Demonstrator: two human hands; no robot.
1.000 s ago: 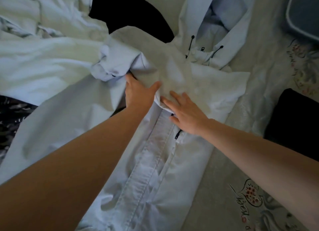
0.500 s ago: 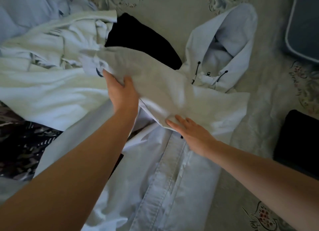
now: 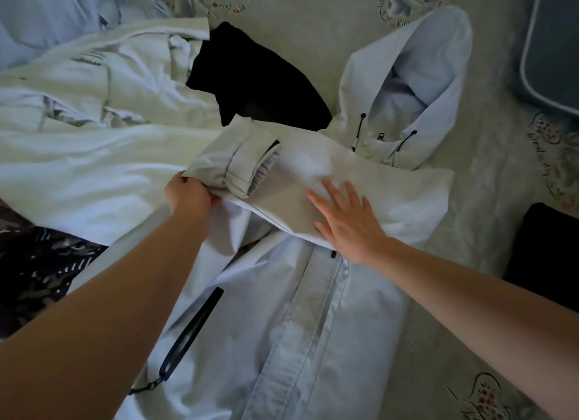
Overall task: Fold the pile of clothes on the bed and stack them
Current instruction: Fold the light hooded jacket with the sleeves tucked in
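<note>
Our left hand (image 3: 191,194) pinches the sleeve (image 3: 238,159) folded across the jacket (image 3: 282,325); our right hand (image 3: 347,219), fingers spread, presses it flat.

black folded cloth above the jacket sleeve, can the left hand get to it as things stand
Probably not right away: the left hand grips the pale blue jacket's folded sleeve. The black folded cloth lies uncovered just beyond, so letting go would leave the way free.

Matt, smooth pale cloth jacket (image 3: 313,341) on printed cloth bedspread (image 3: 470,263)
</note>
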